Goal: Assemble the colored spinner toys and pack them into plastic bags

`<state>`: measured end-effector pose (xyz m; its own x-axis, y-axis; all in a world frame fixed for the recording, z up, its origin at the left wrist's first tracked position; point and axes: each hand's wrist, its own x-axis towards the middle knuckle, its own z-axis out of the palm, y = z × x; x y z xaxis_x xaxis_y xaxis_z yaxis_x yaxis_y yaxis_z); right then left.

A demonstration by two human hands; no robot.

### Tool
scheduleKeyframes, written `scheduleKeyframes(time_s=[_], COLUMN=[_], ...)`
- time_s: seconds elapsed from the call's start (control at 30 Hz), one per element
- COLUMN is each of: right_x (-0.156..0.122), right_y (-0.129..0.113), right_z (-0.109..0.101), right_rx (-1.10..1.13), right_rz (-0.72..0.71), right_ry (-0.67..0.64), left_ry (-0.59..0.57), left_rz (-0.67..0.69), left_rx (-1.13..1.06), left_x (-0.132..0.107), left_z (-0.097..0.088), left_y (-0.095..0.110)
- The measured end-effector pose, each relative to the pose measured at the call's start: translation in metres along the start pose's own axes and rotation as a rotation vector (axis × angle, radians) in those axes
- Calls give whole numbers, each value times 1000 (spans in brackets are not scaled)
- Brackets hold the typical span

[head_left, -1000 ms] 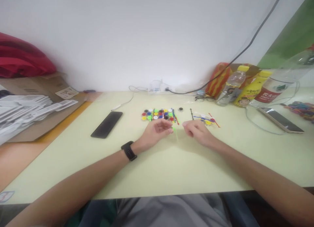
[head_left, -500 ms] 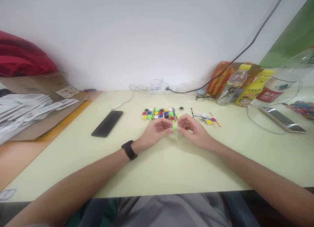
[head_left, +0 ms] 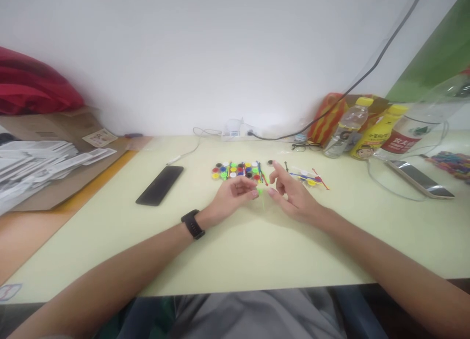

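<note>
Over the middle of the table, my left hand (head_left: pixel 233 197) pinches a thin, bright green plastic arrow (head_left: pixel 261 194), its lower end blurred. Just to the right, my right hand (head_left: pixel 296 196) has its index finger raised and thumb apart, holding nothing that I can see. Beyond my left hand lies a cluster of small coloured discs (head_left: pixel 233 174) with several coloured arrows among them. A single black disc (head_left: pixel 270 162) is close to my right fingertip. Behind my right hand are a dark arrow (head_left: pixel 286 167) and a small pile of blue and red arrows with yellow and clear discs (head_left: pixel 311 182).
A black phone (head_left: pixel 160 185) lies left on the pale table (head_left: pixel 235 260). Bottles (head_left: pixel 347 128), glasses (head_left: pixel 306 146) and another phone (head_left: pixel 420 179) are at the right. A power strip (head_left: pixel 235 129) stands by the wall; a cardboard box (head_left: pixel 55 128) and white pieces (head_left: pixel 40 163) are far left.
My right hand has let go of the green arrow. Its index finger has lifted away from the thumb, while my left hand keeps its pinch in nearly the same place.
</note>
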<state>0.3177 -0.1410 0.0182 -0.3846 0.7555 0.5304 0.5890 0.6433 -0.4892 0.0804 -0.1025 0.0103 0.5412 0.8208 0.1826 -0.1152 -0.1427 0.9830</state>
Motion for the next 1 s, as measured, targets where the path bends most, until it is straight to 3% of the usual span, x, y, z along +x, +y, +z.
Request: scheduleKeyframes(time_s=[0.2,0.37,0.5,0.67,0.77,1.0], right_x=[6,9,9,7,8,12], right_y=[1,-2,-9,-11,-9,-2], right_z=[-4,-3,-1,3,6,9], right_rx=[55,246,430,494,560,809], right_rz=[190,184,223,237,296,653], right_ry=[-62,-52,-122,-175,-136,48], left_ry=[15,11,-1,-11,-11,1], left_rz=[-9,1,0,1,2,-7], left_rx=[5,4,16,16,10,30], left_x=[-1,0,-1,-1,-1,-3], left_z=[1,1,2,1,0,1], left_y=[0,-1,1,0,0,3])
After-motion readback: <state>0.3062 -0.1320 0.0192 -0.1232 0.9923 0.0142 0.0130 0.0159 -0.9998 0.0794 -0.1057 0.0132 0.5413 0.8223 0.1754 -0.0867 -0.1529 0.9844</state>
